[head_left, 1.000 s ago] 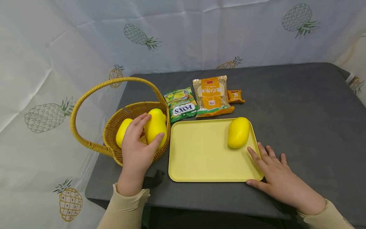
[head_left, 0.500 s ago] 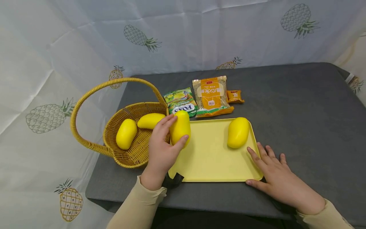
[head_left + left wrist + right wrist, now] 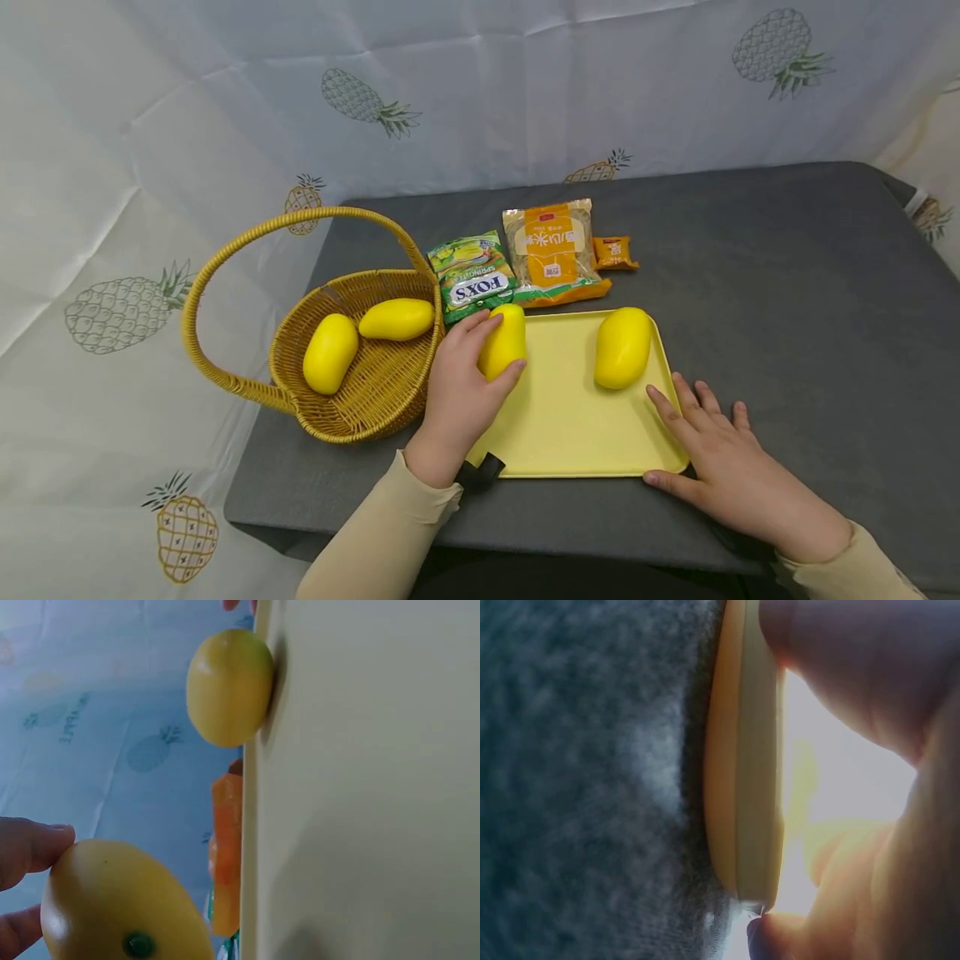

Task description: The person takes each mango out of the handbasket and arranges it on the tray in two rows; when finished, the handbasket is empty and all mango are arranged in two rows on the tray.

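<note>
My left hand (image 3: 465, 387) grips a yellow mango (image 3: 507, 340) over the left part of a pale yellow tray (image 3: 573, 429). In the left wrist view this held mango (image 3: 124, 907) shows its green stem spot, with a gap between it and the tray surface. A second mango (image 3: 623, 348) lies at the tray's right side. My right hand (image 3: 738, 471) rests at the tray's right edge with fingers spread and straight. To the left, a woven basket (image 3: 378, 383) with a tall handle holds two more mangoes, one upright (image 3: 331, 354) and one lying across (image 3: 397, 320).
Behind the tray lie a green FOX'S bag (image 3: 472, 275), a larger orange and clear packet (image 3: 551, 250) and a small orange packet (image 3: 615, 252). A dark grey cloth (image 3: 810, 292) covers the table. A pineapple-print curtain (image 3: 510, 108) hangs behind.
My left hand has lifted the mango out of the basket and carried it right, over the tray. My right hand stays in place at the tray's edge.
</note>
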Demonstrator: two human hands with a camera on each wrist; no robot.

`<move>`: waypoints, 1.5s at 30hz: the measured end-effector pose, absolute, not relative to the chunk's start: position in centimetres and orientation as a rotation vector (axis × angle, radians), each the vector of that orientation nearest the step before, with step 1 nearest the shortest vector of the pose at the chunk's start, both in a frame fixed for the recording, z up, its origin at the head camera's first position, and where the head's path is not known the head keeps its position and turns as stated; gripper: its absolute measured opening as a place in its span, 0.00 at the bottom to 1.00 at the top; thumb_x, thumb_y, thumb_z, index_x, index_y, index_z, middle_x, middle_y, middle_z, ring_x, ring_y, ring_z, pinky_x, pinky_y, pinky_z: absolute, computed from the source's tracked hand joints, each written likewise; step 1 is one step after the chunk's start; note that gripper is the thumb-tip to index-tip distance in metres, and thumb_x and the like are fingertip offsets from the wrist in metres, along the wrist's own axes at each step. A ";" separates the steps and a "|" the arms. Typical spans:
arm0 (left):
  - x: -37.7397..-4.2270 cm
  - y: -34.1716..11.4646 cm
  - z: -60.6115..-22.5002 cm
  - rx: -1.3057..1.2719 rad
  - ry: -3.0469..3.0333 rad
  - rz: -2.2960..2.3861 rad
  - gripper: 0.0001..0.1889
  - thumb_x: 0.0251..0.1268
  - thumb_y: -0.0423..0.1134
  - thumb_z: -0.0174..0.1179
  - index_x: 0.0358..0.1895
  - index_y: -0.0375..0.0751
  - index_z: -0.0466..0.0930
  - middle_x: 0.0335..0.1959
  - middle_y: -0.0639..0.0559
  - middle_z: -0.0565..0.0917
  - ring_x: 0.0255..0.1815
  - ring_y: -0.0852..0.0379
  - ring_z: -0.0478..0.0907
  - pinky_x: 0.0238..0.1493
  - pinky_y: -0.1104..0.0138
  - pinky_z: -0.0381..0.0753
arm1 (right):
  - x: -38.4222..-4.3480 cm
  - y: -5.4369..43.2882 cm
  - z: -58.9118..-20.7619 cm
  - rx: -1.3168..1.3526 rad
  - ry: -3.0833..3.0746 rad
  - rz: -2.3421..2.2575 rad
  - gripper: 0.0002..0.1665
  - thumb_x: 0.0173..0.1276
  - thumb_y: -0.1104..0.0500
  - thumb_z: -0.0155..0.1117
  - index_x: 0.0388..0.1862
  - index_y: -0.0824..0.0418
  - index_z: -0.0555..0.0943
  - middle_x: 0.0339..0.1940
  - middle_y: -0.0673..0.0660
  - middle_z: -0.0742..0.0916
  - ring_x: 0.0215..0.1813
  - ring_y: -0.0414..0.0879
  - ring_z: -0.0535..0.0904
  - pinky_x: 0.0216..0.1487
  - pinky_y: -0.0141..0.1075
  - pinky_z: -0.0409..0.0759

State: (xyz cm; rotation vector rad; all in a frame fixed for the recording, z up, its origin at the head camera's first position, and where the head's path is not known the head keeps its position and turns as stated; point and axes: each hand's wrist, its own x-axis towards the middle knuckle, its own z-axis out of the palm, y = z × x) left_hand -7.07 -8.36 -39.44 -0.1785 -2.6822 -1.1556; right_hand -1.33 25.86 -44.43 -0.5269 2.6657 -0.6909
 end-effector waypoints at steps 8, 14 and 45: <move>-8.0 -8.4 -39.9 -0.041 -2.786 -1.095 0.34 0.65 0.44 0.81 0.73 0.40 0.83 0.75 0.41 0.81 0.74 0.36 0.78 0.71 0.43 0.81 | -1.3 25.8 -44.5 -0.531 2.675 -0.691 0.68 0.69 0.28 0.74 0.96 0.46 0.48 0.94 0.71 0.48 0.89 0.82 0.45 0.77 0.86 0.36; -8.3 -8.2 -39.8 0.019 -2.840 -1.044 0.34 0.67 0.46 0.80 0.74 0.40 0.83 0.75 0.41 0.80 0.75 0.34 0.77 0.72 0.41 0.79 | -1.3 25.8 -44.5 -0.522 2.670 -0.693 0.68 0.69 0.28 0.75 0.96 0.46 0.48 0.94 0.71 0.48 0.89 0.82 0.44 0.77 0.86 0.35; -9.7 -7.7 -40.6 0.083 -2.994 -0.876 0.34 0.74 0.54 0.73 0.77 0.44 0.80 0.76 0.41 0.79 0.74 0.34 0.77 0.75 0.44 0.78 | -1.3 25.9 -44.6 -0.519 2.669 -0.697 0.69 0.68 0.28 0.75 0.95 0.48 0.50 0.93 0.71 0.49 0.89 0.82 0.44 0.77 0.86 0.35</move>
